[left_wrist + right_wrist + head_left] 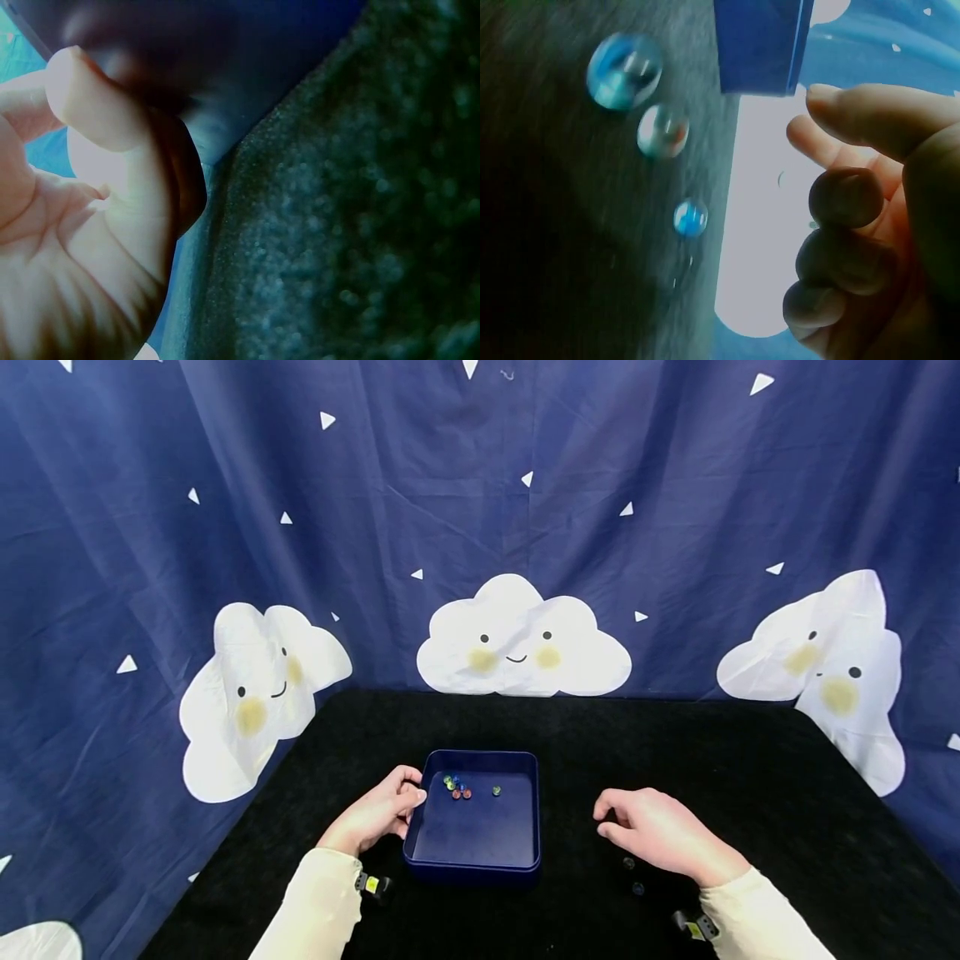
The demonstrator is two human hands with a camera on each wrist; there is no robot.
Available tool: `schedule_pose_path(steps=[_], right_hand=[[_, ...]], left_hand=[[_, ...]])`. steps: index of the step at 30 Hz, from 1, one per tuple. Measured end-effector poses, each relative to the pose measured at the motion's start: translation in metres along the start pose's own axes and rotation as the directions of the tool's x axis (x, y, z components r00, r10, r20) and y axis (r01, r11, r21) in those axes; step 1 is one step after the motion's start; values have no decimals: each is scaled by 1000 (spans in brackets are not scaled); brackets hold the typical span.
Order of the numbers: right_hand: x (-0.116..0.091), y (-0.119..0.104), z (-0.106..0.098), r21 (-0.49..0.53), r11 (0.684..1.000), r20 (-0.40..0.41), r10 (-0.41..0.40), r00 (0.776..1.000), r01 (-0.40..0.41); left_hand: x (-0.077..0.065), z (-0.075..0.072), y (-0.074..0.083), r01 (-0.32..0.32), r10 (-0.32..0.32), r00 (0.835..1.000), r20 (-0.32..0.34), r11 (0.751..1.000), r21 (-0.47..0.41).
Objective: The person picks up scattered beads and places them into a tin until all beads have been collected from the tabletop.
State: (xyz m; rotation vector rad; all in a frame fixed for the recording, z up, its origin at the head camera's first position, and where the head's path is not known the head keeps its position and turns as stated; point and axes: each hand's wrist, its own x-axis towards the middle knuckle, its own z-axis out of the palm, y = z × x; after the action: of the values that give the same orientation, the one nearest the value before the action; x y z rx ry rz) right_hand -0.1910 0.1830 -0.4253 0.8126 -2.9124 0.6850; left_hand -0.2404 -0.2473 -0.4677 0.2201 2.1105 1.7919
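Note:
A square navy tray (480, 843) sits before me, with several small glass marbles (456, 794) grouped toward its back left and a single green marble (497, 791) apart from them. My left hand (382, 814) grips the tray's left wall, thumb at the rim. In the left wrist view, the thumb (112, 120) bends against the tray's side. To the right of the tray, my right hand (652, 827) hovers over the cloth with loosely bent fingers, thumb and index apart, nothing between them. Below it lie clear marbles (638, 888); the right wrist view shows three, including a blue one (691, 217).
Black fuzzy cloth (360, 727) covers the table. A navy curtain (480, 460) with white clouds and triangles hangs behind it and along both sides. The tray's wall (761, 49) stands beyond my right fingertips in the right wrist view.

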Motion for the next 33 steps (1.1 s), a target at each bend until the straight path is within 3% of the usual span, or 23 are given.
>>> schedule_pose_path(steps=[8, 16, 33], right_hand=[[-22, 27, -8, -33, 999, 63, 46, 997, -44], [-32, 32, -4, 6, 999, 165, 39, 985, -41], [-34, 40, 1, -21, 1000, 158, 22, 987, -19]], left_hand=[[0, 0, 1, -10, 10, 1000, 8, 1000, 5], [-1, -1, 1, -10, 10, 1000, 7, 1000, 5], [0, 0, 0, -5, 5, 1000, -5, 1000, 15]])
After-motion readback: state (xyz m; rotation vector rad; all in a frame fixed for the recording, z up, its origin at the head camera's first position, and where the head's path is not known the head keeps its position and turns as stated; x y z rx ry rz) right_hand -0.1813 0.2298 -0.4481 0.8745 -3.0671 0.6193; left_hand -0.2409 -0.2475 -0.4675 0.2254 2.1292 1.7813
